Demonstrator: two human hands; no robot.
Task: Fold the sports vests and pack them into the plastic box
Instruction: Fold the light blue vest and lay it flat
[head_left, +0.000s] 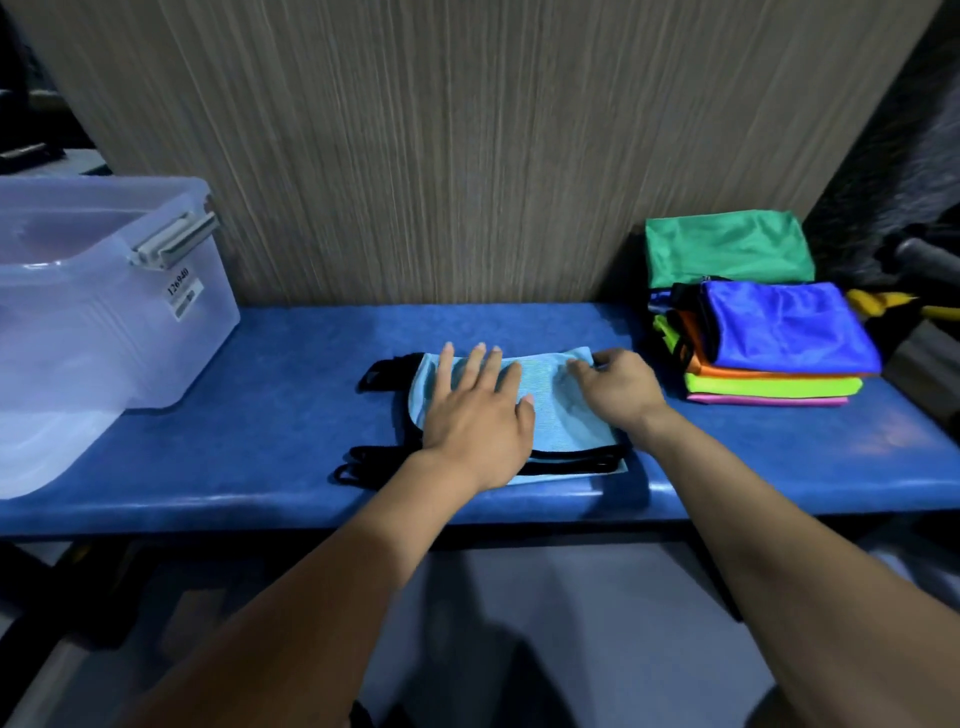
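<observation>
The light blue vest (550, 410) lies folded near the front edge of the blue surface (270, 415), about midway along it, with its long axis running along that edge and its black straps trailing toward the left. Our left hand (475, 418) rests flat on the vest's left half, fingers straight and spread, pressing the cloth down. Our right hand (618, 387) sits at the vest's far right corner, fingers curled in a pinching grip on the fabric edge there. The plastic box (171, 332) stands open at the left end of the surface, well apart from the vest, so we judge the coming carry goes leftward along the vest's own long axis, and the left hand is the nearer one to the box. The stack of other vests (769, 338) waits at the right end, just beside our right hand.
</observation>
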